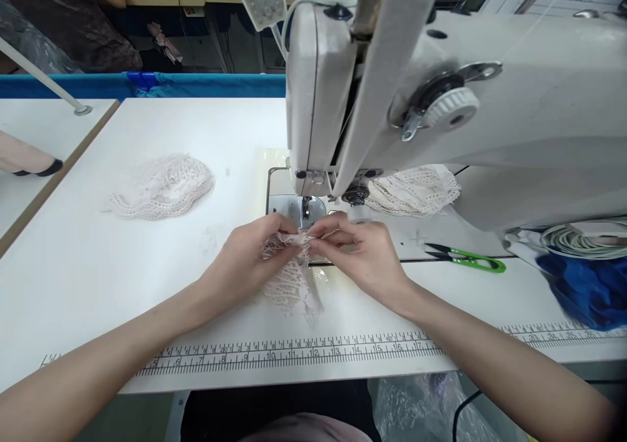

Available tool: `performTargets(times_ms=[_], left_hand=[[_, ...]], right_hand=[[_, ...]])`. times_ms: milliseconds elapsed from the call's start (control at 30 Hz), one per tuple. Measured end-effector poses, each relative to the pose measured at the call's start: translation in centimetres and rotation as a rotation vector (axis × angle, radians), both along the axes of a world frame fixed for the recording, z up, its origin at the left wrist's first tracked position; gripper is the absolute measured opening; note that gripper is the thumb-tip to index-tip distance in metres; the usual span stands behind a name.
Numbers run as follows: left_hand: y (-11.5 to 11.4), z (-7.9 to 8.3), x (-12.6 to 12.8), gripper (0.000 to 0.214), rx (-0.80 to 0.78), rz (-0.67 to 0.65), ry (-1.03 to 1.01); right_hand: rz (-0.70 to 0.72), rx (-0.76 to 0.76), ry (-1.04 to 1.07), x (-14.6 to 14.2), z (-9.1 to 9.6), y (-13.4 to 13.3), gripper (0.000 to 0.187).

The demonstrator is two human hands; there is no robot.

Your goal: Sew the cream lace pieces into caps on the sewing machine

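Observation:
My left hand [249,256] and my right hand [357,249] both pinch a small piece of pale pink lace [291,279] just in front of the presser foot [307,210] of a white sewing machine [441,102]. Fingertips of the two hands meet over the lace's top edge. The rest of the lace hangs down onto the white table [147,285] between my wrists.
A heap of lace [161,186] lies at the left, another lace heap [416,190] behind the needle. Green thread snips [467,258] lie to the right, blue cloth [588,292] and coiled cord [582,239] beyond. A ruler strip [294,354] runs along the front edge. Another person's arm [24,158] rests far left.

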State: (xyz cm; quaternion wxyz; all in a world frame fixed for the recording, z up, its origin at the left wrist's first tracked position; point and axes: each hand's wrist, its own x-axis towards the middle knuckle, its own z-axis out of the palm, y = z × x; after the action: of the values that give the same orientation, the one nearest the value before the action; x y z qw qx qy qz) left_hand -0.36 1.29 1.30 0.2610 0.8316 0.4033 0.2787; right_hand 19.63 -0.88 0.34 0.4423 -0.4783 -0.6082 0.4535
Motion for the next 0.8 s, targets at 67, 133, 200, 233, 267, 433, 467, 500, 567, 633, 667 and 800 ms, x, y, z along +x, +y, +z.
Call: performTargets(times_ms=[67, 133, 200, 233, 267, 433, 467, 500, 567, 633, 667, 800], left_hand=[[-0.12, -0.19, -0.10, 0.005, 0.160, 0.015, 0.038], [-0.18, -0.44, -0.19, 0.006, 0.312, 0.002, 0.067], [-0.18, -0.64, -0.25, 0.007, 0.405, -0.018, 0.078], [-0.16, -0.70, -0.26, 0.007, 0.430, -0.022, 0.077], [-0.15, -0.73, -0.27, 0.007, 0.444, -0.022, 0.076], [-0.15, -0.56, -0.23, 0.009, 0.428, -0.006, 0.077], [-0.16, -0.52, -0.20, 0.009, 0.424, -0.007, 0.074], [-0.17, -0.49, -0.18, 0.009, 0.421, -0.010, 0.072], [-0.21, -0.45, -0.14, 0.009, 0.420, -0.015, 0.067], [-0.25, -0.45, -0.13, 0.009, 0.417, -0.016, 0.065], [-0.27, -0.46, -0.13, 0.009, 0.414, -0.015, 0.066], [-0.24, -0.46, -0.14, 0.010, 0.432, -0.014, 0.078]], right_hand=[[0.006, 0.130, -0.091, -0.07, 0.19, -0.16, 0.009], [0.019, 0.218, -0.155, -0.10, 0.39, -0.30, 0.013], [0.019, 0.274, -0.208, -0.08, 0.54, -0.40, 0.016], [0.019, 0.291, -0.230, -0.06, 0.58, -0.43, 0.017], [0.018, 0.307, -0.246, -0.04, 0.60, -0.45, 0.018], [0.040, 0.372, -0.254, 0.02, 0.55, -0.40, 0.017], [0.047, 0.385, -0.258, 0.03, 0.54, -0.38, 0.016], [0.051, 0.395, -0.266, 0.04, 0.53, -0.37, 0.016], [0.056, 0.416, -0.282, 0.07, 0.54, -0.36, 0.017], [0.066, 0.442, -0.296, 0.11, 0.57, -0.35, 0.018], [0.074, 0.458, -0.297, 0.13, 0.58, -0.34, 0.018], [0.101, 0.526, -0.300, 0.13, 0.48, -0.32, 0.022]])
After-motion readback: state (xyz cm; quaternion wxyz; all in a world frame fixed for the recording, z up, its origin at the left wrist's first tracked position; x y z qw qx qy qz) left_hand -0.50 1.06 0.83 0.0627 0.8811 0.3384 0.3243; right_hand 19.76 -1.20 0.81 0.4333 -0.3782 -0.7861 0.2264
